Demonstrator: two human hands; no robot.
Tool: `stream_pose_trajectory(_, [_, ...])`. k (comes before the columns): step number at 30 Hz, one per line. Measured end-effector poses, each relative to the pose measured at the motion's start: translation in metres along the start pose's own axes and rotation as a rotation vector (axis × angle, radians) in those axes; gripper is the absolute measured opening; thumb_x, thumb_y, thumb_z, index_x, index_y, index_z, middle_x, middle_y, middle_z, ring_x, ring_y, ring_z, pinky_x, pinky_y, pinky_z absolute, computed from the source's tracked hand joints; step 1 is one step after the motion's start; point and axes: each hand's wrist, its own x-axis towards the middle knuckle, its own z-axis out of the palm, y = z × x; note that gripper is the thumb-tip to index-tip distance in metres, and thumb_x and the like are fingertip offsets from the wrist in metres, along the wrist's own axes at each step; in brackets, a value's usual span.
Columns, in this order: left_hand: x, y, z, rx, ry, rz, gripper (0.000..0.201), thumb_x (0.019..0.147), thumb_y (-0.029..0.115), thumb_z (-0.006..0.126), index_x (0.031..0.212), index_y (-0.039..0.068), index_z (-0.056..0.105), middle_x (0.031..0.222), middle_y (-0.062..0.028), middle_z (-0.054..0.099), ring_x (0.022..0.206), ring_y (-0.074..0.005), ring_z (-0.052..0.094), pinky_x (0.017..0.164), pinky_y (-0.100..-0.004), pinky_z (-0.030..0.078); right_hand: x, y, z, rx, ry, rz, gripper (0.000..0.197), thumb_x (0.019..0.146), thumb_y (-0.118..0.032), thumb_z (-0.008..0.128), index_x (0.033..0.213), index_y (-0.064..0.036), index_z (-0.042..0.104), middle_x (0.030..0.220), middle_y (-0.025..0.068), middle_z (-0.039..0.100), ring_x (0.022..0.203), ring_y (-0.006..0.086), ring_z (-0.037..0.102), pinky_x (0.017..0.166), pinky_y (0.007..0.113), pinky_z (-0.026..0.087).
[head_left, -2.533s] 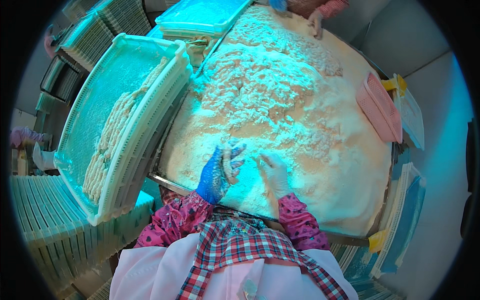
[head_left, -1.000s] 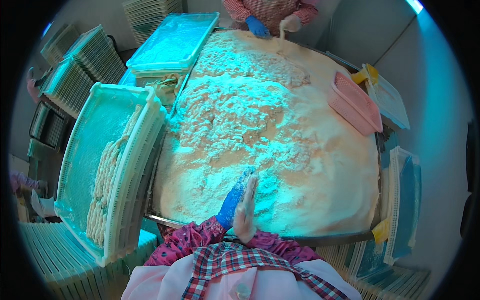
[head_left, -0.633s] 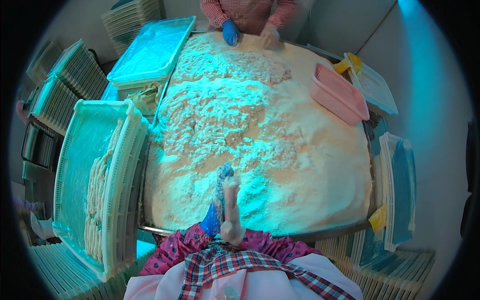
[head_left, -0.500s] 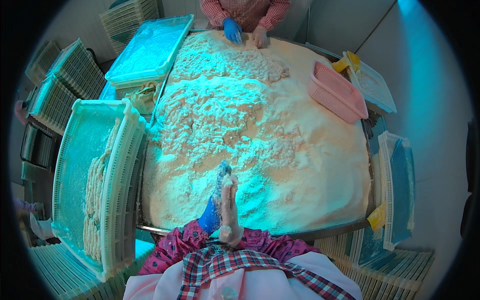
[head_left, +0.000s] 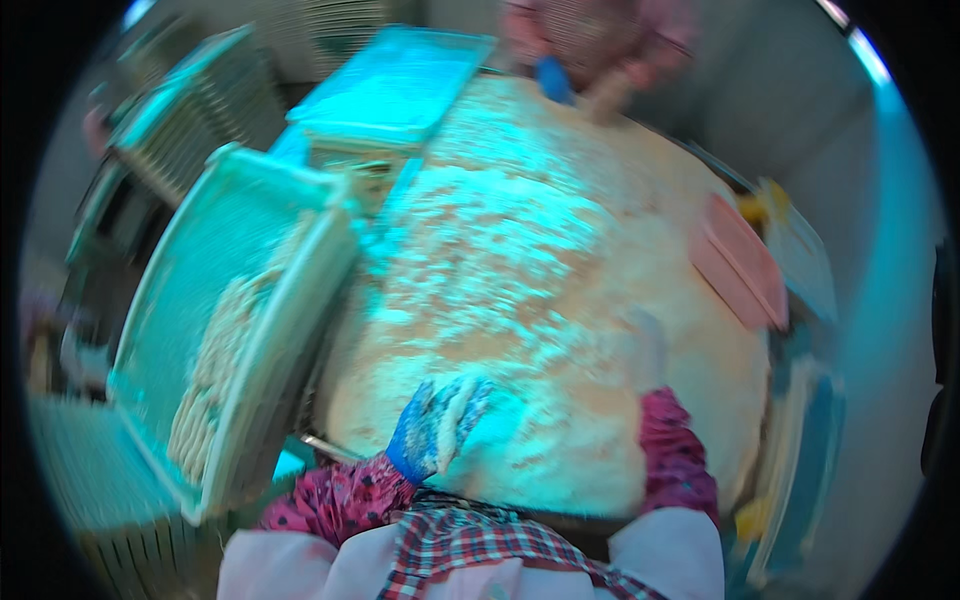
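Note:
My left hand [head_left: 412, 432], in a blue glove dusted with pale powder, is held above the near edge of the table. Its fingers curl around a pale, powder-coated piece [head_left: 452, 424], whose kind I cannot make out. To the right, my right hand [head_left: 645, 345] is smeared by motion over the pale powder [head_left: 610, 430], and its fingers cannot be made out. A lumpy mass of coated pieces [head_left: 490, 235] covers the table's middle and left part. Left of the table, a whitish tray [head_left: 165, 330] holds rows of coated strips [head_left: 225, 375] along its right side.
A pink perforated basket [head_left: 738, 265] sits at the table's right edge. Across the table stands another person [head_left: 600, 50] with hands over the powder. Covered trays [head_left: 390, 85] are at the far left, stacked racks [head_left: 205, 115] behind them, and more trays [head_left: 795, 470] at the right.
My hands, pressed together before, have parted. The right has swung out to the right; the left has turned, with a pale piece showing in it. The whole view has shifted and blurred.

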Motion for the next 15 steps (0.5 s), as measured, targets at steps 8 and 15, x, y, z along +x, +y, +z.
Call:
stream_pose_trajectory(8, [-0.022,0.213,0.143,0.823,0.065,0.874,0.054,0.094,0.047,0.04,0.128,0.005,0.042,0.128,-0.0117,0.047,0.106,-0.0223,0.051,0.098,-0.0311,0.039,0.024,0.087,-0.015,-0.44,-0.104,-0.307,0.012,0.066,-0.007,0.062,0.077,-0.0074,0.057,0.074,0.0102,0.056,0.074,0.031,0.054,0.067,0.041,0.042])
stream_pose_trajectory(15, [-0.006,0.363,0.12,1.272,0.2,0.559,0.062,0.095,0.048,0.033,0.137,0.003,0.033,0.139,-0.0134,0.036,0.124,-0.0238,0.039,0.107,-0.0336,0.027,0.029,0.079,-0.012,-0.35,-0.03,-0.198,0.019,0.062,0.0,0.062,0.078,-0.0063,0.053,0.075,0.0088,0.054,0.077,0.0276,0.054,0.069,0.039,0.042])
